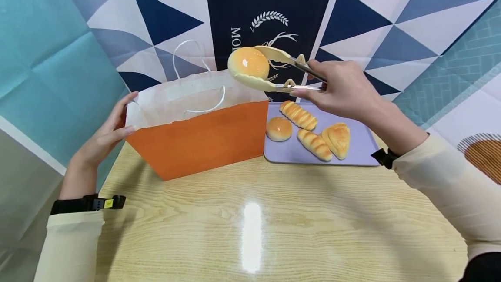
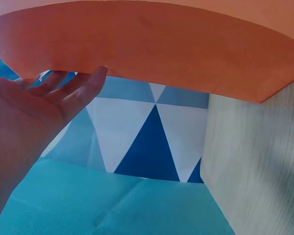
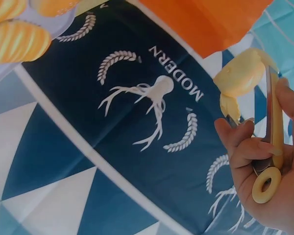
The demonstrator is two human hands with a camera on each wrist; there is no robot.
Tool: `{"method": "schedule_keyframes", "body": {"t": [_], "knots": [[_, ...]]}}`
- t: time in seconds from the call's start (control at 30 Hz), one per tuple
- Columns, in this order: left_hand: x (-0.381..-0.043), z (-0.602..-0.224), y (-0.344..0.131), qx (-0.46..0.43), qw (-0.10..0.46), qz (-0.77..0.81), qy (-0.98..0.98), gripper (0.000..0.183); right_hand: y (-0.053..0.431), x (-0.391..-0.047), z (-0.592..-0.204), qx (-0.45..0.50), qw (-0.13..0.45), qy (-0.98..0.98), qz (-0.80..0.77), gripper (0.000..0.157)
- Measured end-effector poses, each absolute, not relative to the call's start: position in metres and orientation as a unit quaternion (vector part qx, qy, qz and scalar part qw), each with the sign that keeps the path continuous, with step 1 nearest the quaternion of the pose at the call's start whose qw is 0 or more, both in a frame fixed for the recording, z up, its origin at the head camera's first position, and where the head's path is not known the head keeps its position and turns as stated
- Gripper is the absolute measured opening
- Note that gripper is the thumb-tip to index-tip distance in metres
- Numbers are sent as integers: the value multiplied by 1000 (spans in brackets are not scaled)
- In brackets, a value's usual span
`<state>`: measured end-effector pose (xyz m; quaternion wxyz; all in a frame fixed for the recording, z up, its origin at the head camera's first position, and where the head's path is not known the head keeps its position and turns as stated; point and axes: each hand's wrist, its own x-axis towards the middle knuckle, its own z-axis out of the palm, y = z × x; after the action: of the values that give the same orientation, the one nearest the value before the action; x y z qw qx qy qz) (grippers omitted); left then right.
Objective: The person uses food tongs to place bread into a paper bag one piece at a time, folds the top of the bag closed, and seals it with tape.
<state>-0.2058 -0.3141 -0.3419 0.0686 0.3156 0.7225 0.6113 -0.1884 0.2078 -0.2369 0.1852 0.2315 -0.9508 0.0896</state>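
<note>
My right hand [image 1: 344,86] grips a pair of tongs [image 1: 301,66] with cream tips and metal arms. Between the tips sits a round glossy bun [image 1: 250,62], raised over the right end of an orange paper bag [image 1: 203,142]. The bag is open at the top, with a white inside and white cord handles. At its left end my left hand [image 1: 103,136] holds the side near the rim, thumb toward the front and fingers toward the back. In the right wrist view the tongs' ring end [image 3: 266,185] shows below the curled fingers.
A lilac tray [image 1: 282,153] lies right of the bag on the wooden table [image 1: 188,225]. On it are another round bun [image 1: 279,129], two striped long rolls [image 1: 298,115] and a triangular pastry [image 1: 336,139]. A patterned cloth [image 1: 168,12] hangs behind.
</note>
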Motion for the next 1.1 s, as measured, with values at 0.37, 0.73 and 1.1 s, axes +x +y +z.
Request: {"method": "schedule_keyframes", "body": {"t": [0.37, 0.73, 1.1], "knots": [[-205, -340, -312, 312, 66, 606, 729, 73, 185, -196, -240, 265, 173, -944, 97, 52], [-206, -338, -311, 309, 68, 603, 732, 73, 178, -198, -240, 280, 170, -939, 101, 61], [-205, -340, -313, 318, 69, 610, 723, 72, 189, -193, -238, 251, 175, -947, 98, 56]]}}
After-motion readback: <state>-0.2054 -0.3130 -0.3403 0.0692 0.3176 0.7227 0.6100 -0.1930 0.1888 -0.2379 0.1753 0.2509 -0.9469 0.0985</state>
